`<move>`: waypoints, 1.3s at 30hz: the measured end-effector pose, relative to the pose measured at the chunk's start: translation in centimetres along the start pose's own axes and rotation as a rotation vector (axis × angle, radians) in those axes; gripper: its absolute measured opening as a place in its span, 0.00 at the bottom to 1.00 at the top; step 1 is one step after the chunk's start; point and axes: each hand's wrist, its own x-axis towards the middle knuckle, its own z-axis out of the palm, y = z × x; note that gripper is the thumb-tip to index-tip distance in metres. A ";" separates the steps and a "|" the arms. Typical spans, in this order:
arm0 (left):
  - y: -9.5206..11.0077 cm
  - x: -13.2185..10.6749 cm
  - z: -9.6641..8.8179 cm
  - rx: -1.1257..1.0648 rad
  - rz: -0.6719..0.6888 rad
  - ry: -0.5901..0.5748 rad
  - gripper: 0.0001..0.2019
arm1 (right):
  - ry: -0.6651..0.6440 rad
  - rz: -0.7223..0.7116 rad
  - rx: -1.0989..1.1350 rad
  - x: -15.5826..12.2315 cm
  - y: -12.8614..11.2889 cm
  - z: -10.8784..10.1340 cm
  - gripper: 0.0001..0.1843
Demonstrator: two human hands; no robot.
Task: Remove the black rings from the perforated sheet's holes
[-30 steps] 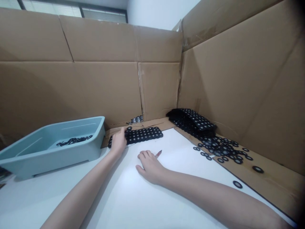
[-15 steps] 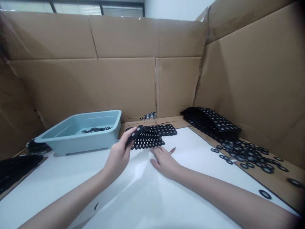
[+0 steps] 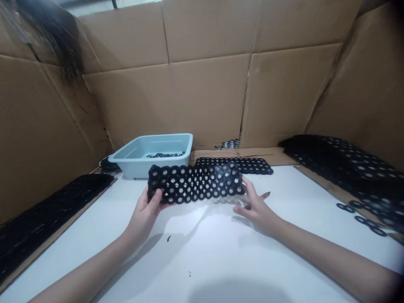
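A: From where I stand, with twelve o'clock at the cardboard wall (image 3: 202, 97), what occupies the centre of the dial?

B: A black strip of joined rings (image 3: 195, 185), tilted to face the person, over the white tabletop (image 3: 208, 252). The left hand (image 3: 148, 206), at its nine o'clock end, is closed on it, thumb in front.

A: And the right hand (image 3: 259, 208)?

B: At the four o'clock corner, partly spread, thumb apart from the strip. Fingertips reach the strip's end; whether they touch, I cannot tell.

A: The surroundings?

B: At ten o'clock, a pale blue plastic tub (image 3: 154, 171) containing dark rings (image 3: 166, 155); at one, a second ring strip (image 3: 254, 165), lying flat; toward three, a black heap (image 3: 347, 162), with loose rings (image 3: 369, 225) nearer four; at nine, a dark stack (image 3: 57, 204).
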 end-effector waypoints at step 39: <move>-0.8 0.9 -2.3 0.142 -0.198 0.246 0.14 | -0.005 0.343 0.413 1.1 -0.6 -0.9 0.09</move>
